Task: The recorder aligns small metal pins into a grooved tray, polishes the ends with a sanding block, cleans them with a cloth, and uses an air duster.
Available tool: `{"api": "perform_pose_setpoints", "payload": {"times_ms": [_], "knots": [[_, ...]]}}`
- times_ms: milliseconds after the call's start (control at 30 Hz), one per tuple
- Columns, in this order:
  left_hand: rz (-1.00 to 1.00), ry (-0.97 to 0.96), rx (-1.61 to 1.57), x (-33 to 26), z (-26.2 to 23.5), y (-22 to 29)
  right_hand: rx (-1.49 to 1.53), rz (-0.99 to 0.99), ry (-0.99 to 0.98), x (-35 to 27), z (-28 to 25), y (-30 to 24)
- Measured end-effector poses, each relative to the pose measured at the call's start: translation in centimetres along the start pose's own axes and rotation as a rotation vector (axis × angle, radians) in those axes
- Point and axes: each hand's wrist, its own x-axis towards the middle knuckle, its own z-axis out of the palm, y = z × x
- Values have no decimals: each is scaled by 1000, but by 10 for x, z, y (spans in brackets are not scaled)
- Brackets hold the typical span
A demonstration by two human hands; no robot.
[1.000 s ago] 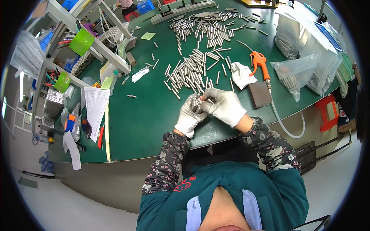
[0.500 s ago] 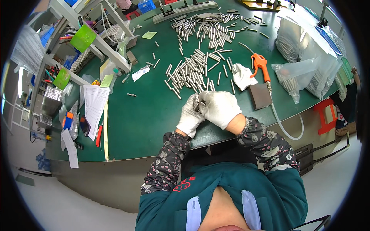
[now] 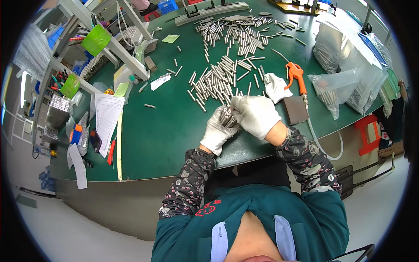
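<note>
My left hand (image 3: pixel 214 134), in a white glove, is wrapped round a bunch of short metal pins (image 3: pixel 225 118), whose ends show above the fingers. Right beside it, my gloved right hand (image 3: pixel 258 116) has its fingers drawn together at the bunch's edge. What lies between those fingertips is hidden. Just beyond both hands spreads a heap of loose metal pins (image 3: pixel 214 83), with a second heap of pins (image 3: pixel 240 32) farther back on the green table (image 3: pixel 166 144).
Right of my hands are a brown block (image 3: pixel 295 109), a white cloth (image 3: pixel 276 87) and an orange air gun (image 3: pixel 296 77) with a hose. Clear bags of pins (image 3: pixel 326 89) stand at the far right. Papers (image 3: pixel 107 115) and a red pen (image 3: pixel 111 152) lie left.
My right hand has shifted slightly right and away from the left, uncovering more of the pin bunch. My left hand stays almost in place.
</note>
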Motion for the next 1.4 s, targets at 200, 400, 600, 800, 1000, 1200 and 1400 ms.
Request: {"api": "perform_pose_setpoints", "payload": {"times_ms": [200,400,600,800,1000,1200,1400], "knots": [[-4,-11,221,0,-4,0,234,55,-36,-6,13,3],[-16,1,31,-4,-3,5,1132,438,167,-1,-2,21],[-77,14,4,-6,-3,7,1477,757,261,-14,10,45],[-73,18,-19,-7,-2,8,1251,699,273,-28,34,49],[16,47,-52,-6,-1,6,685,171,282,-37,48,51],[20,43,-53,-6,-2,5,1082,380,270,-43,51,44],[3,19,-69,-7,-1,5,1059,395,172,-47,48,51]]}}
